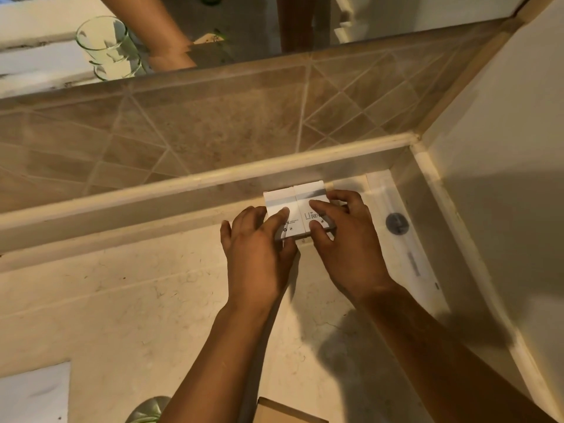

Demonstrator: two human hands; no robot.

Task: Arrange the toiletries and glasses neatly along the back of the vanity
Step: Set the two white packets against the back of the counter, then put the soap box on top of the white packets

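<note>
Two small white toiletry boxes lie side by side against the back ledge of the vanity, the left box (pixel 278 200) and the right box (pixel 309 193) touching along their long edges. My left hand (pixel 256 248) rests its fingers on the left box, with the thumb spread out to the left. My right hand (pixel 348 242) has its fingers on the right box and curls round its right side. A white wrapped toothbrush packet (pixel 406 239) lies along the right wall, just right of my right hand. Two stacked drinking glasses (pixel 110 47) appear only as a reflection in the mirror.
A tiled backsplash (pixel 213 123) rises behind the ledge with a mirror above it. The right wall (pixel 503 148) closes the corner. At the bottom edge sit a cardboard box (pixel 287 412), a silvery round object (pixel 149 409) and a white surface (pixel 33 392) at the left.
</note>
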